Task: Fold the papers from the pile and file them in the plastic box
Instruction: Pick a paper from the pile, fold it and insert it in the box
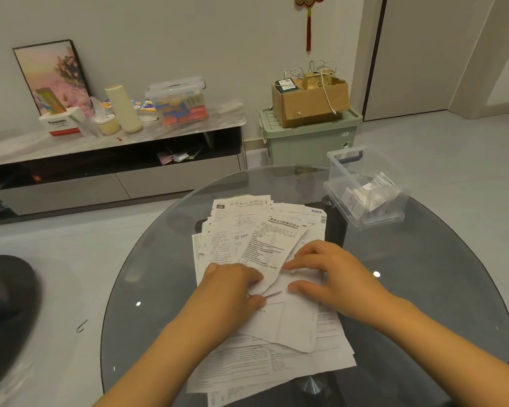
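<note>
Under my fingers (299,287) the papers (265,248) look thin, matt and creased; the table (441,304) is glossy glass; the box (365,198) clear, smooth plastic.

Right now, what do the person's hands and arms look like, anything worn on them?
Both arms are bare as far as the picture shows, with no sleeves in view. The left hand and right hand wear no gloves, and no rings, watch or bracelets can be seen. No markings show.

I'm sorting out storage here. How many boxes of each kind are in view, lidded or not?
Clear plastic boxes: 2 (one on the glass table, one on the low cabinet)
Green plastic box: 1
Cardboard box: 1
Total: 4
</note>
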Demonstrator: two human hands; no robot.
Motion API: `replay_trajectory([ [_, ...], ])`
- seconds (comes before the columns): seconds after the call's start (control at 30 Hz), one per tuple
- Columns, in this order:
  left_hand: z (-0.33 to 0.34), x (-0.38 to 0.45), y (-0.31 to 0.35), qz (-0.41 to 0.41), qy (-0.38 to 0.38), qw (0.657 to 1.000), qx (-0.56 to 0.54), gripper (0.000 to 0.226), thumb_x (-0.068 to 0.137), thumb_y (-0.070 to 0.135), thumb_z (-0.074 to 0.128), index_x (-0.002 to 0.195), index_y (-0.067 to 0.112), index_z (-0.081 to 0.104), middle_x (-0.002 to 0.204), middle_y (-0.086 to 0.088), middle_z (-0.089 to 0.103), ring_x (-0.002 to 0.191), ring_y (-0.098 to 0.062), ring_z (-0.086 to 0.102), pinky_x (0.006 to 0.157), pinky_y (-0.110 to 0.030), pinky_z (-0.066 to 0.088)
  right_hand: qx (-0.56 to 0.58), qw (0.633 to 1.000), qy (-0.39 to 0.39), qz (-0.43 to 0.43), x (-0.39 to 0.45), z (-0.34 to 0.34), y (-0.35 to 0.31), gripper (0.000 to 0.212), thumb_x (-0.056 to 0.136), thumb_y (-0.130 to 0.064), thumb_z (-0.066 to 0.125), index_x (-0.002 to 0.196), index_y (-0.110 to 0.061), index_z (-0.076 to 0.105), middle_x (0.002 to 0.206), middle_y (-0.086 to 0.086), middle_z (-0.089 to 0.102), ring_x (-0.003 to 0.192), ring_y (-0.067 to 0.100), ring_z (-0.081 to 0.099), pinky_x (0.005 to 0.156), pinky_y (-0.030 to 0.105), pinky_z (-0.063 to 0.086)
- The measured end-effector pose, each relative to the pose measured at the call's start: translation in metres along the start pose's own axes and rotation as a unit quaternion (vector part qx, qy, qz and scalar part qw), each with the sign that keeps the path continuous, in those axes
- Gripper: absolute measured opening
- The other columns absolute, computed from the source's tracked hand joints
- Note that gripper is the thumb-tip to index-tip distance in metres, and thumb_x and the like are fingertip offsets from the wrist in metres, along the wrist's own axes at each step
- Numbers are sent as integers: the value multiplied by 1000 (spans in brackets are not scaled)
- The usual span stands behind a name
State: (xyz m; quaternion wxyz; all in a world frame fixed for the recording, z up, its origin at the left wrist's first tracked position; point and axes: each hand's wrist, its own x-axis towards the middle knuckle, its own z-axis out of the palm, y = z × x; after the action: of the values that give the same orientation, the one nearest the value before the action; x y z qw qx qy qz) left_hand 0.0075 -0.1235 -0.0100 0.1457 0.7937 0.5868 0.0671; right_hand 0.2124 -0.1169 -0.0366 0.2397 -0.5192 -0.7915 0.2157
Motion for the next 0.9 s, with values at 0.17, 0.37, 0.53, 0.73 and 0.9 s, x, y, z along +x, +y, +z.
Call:
replay_trajectory([
  [0.17,0,-5,6,25,10,999,-22,38,85,47,62,121,33,60,106,13,65,110,-16,49,95,-24,39,25,997,69,1,-2,-4,-4,23,74,-36,74,89,-38,57,97,-20,48,89,1,49,72,16,40],
  [0.37,-4,-11,15,47,15,998,-30,40,86,59,51,119,37,60,93,21,59,105,-10,41,91,-22,33,3,1000,10,-28,-5,-3,-5,17,78,-37,71,95,-38,72,98,-23,48,98,-1,41,82,15,37],
  [0.53,-7,-11,14,75,2,996,-54,46,79,66,54,116,38,60,112,25,58,97,11,34,103,-22,22,31,999,5,16,-5,-8,-7,7,82,-29,68,87,-32,74,85,-25,62,91,-3,53,78,12,40],
  [0.73,-11,-5,2,49,-26,983,-172,39,74,61,64,103,36,64,103,23,65,102,2,56,93,-25,45,106,991,26,77,-8,-10,-6,14,88,-25,61,76,-30,57,72,-9,67,70,6,58,63,16,42],
  [0.9,-6,3,0,10,35,948,-316,44,79,26,74,115,44,55,104,21,64,92,7,60,87,-19,50,165,978,30,121,-7,-10,-6,11,92,-21,55,81,-21,56,70,9,66,74,28,60,72,37,49],
])
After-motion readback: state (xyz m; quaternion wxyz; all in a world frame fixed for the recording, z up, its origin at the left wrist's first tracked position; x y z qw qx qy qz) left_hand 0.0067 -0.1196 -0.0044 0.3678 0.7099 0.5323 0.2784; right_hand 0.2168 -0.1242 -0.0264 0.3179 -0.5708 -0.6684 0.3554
